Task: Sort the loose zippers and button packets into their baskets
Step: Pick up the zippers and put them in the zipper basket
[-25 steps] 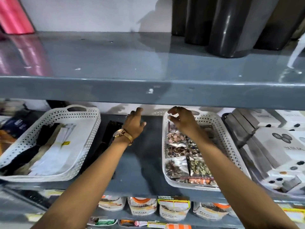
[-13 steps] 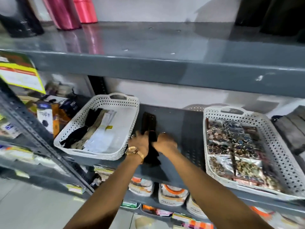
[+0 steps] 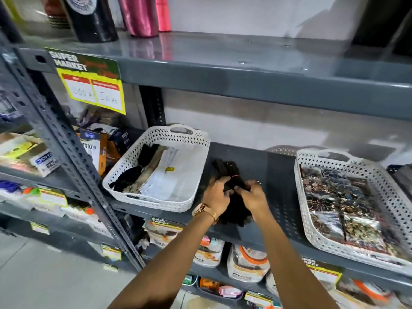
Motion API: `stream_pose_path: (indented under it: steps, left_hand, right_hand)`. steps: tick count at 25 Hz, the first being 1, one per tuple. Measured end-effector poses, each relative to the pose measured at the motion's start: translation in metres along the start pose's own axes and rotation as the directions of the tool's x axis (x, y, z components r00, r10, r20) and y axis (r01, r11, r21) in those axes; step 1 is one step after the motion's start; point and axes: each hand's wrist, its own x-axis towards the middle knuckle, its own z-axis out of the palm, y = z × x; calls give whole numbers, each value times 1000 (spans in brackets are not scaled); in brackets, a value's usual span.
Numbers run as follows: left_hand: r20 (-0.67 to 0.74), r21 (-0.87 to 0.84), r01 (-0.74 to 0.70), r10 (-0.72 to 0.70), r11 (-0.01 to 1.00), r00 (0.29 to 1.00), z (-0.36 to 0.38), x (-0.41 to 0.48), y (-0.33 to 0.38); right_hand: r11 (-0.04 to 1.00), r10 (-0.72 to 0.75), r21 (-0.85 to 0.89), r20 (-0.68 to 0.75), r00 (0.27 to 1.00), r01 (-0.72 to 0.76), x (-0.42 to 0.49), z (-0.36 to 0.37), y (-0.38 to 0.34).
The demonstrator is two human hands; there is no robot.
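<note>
A bundle of black zippers (image 3: 225,170), tied with a pink band, lies on the grey shelf between two white perforated baskets. My left hand (image 3: 216,194) and my right hand (image 3: 253,196) both grip the bundle's near half. The left basket (image 3: 153,134) holds black, beige and white zippers along its left side. The right basket (image 3: 298,177) is filled with clear packets of buttons (image 3: 338,197). A gold watch sits on my left wrist.
The grey upper shelf (image 3: 245,72) overhangs the baskets and carries pink and black rolls (image 3: 142,14). A slotted upright post (image 3: 73,157) and boxed goods (image 3: 98,148) stand left of the zipper basket. Packaged goods (image 3: 245,262) fill the shelf below.
My right hand left the button basket and joined the left hand on the black zipper bundle. The view swung left and pulled back, and the bundle shifted slightly toward me.
</note>
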Motion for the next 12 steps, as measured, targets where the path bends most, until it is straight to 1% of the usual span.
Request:
stream_pose_path:
  steps: [1,2,3,5,8,10,12]
  left_hand:
    - [-13,-56,-23,22,998,1000,-5,-2,3]
    - [-32,-102,-62,59,993,998,-12,-4,7]
    - [-64,-139,-114,106,984,992,-22,-5,11]
    - [-158,-176,-220,193,960,968,-49,-4,21]
    - [-280,-158,-302,251,940,927,-97,5,24]
    - [-300,-168,-277,219,946,928,-126,16,11]
    - [-270,-194,-179,123,964,955,-145,26,-11]
  right_hand:
    - [990,-26,141,-21,999,28,-4,-2,-1]
    - [968,-58,240,-51,997,69,-9,-3,-7]
    - [950,-97,291,-81,992,117,-13,-5,-16]
    - [920,-170,336,-118,978,200,-17,-8,-41]
    - [879,-279,379,-84,957,289,-19,-8,-85]
    - [864,-340,378,-47,939,332,-21,4,-110]
    - [881,-370,320,6,929,349,-21,27,-129]
